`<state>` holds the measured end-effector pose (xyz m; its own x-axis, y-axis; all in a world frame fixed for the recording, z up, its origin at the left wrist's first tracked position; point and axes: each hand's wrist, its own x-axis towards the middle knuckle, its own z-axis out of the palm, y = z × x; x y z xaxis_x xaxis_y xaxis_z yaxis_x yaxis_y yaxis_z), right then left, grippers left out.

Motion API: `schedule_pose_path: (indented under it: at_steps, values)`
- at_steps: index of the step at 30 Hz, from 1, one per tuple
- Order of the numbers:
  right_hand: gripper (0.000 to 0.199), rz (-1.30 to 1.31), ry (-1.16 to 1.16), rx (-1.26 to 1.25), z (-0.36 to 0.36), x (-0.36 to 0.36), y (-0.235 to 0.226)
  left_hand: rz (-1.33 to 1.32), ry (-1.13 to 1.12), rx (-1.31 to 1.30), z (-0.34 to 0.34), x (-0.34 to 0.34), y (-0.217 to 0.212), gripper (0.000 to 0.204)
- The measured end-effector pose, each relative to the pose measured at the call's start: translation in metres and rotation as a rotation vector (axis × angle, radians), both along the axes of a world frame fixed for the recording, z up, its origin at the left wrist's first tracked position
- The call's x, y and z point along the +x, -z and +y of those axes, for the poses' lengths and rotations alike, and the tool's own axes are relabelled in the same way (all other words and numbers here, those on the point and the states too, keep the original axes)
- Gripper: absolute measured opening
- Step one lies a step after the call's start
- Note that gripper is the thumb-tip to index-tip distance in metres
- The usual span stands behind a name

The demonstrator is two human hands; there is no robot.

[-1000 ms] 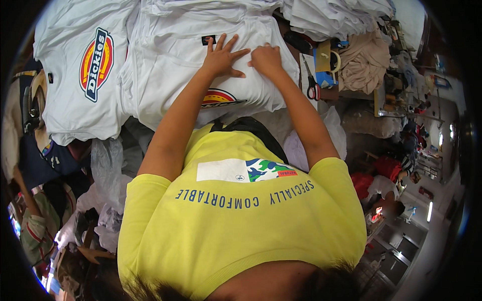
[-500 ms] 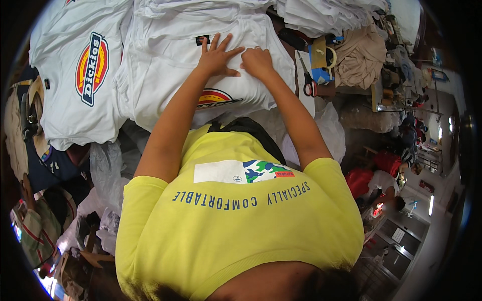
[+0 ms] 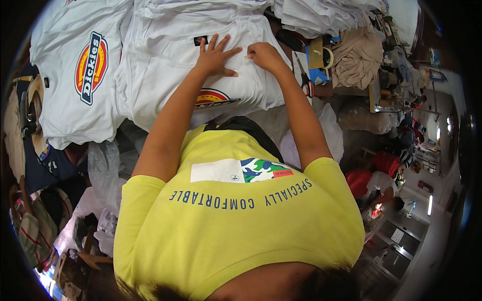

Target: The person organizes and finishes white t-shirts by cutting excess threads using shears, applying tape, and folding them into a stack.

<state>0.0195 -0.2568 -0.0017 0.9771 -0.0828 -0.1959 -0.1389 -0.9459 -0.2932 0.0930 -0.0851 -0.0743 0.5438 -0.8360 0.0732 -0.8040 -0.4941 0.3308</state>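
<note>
A white T-shirt with a black neck label and a red, yellow and blue print lies in front of me. My left hand rests flat on it below the label, fingers spread. Just right of it, my right hand is closed in a pinch over the shirt. A tiny pale bit shows at its fingertips, too small to name. To the left lies another white shirt with a larger print of the same kind.
Right of the shirt are scissors, partly behind my right forearm, a roll of tape and a blue box. Beige cloth is heaped beyond. White garments are stacked at the back. Other people sit at far right.
My right hand has shifted a little to the right, away from my left hand, and a pale bit now shows at its fingertips. My left hand stays spread on the shirt.
</note>
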Motion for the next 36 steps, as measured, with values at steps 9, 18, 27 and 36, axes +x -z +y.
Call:
schedule_pose_path:
  at_steps: [9, 18, 27, 36]
  values:
    - [0.013, -0.033, -0.217, -0.342, 0.019, 0.001, 0.032, -0.01, 0.014, -0.04, 0.0, -0.001, 0.003, 0.089]
    - [0.008, -0.188, -0.236, -0.651, 0.051, -0.004, 0.022, -0.007, -0.005, -0.024, 0.001, -0.001, 0.001, 0.088]
    - [0.021, -0.221, 0.16, -0.012, 0.003, -0.006, 0.022, -0.008, 0.008, 0.002, -0.002, 0.0, -0.002, 0.086]
    - [0.011, -0.619, 0.125, 0.045, 0.035, -0.056, 0.056, -0.034, -0.005, 0.024, -0.013, -0.007, -0.003, 0.086]
